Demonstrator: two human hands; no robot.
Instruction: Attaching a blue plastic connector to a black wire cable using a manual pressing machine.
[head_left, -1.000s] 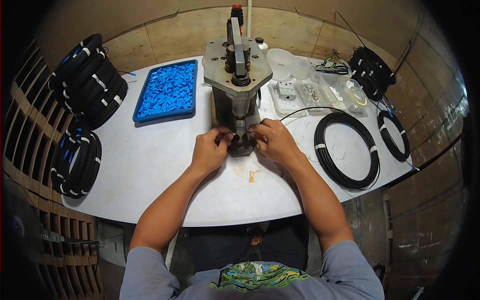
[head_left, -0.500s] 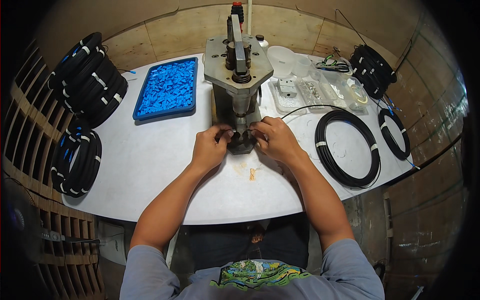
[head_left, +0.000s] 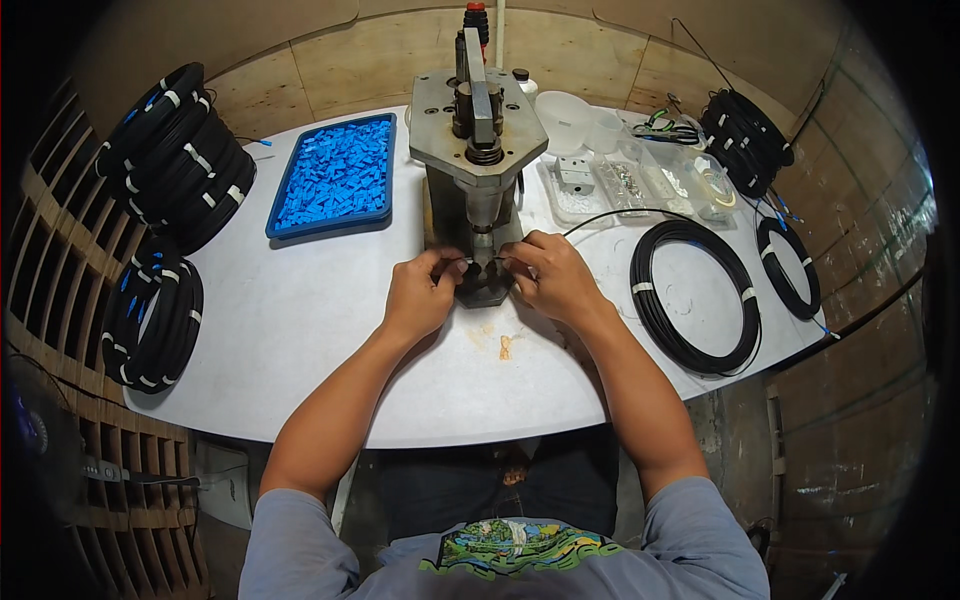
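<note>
A hand press [head_left: 477, 150] of grey metal stands at the middle of the table, its narrow ram [head_left: 483, 243] pointing down at a dark base [head_left: 487, 296]. My left hand [head_left: 424, 290] is closed in a pinch just left of the ram's lower end; what its fingertips hold is too small to make out. On the other side of the ram, my right hand [head_left: 550, 275] pinches a thin black cable [head_left: 622, 211]. That cable arcs back to a tied black coil [head_left: 643, 310] lying to the right. The cable's end between my hands is hard to see.
A blue tray [head_left: 330, 236] full of small blue parts sits left of the press. Black cable coils [head_left: 190, 180] are stacked at the far left, with more coils [head_left: 745, 145] at the back right. Clear plastic boxes [head_left: 640, 190] and a white tub [head_left: 562, 122] stand behind my right hand.
</note>
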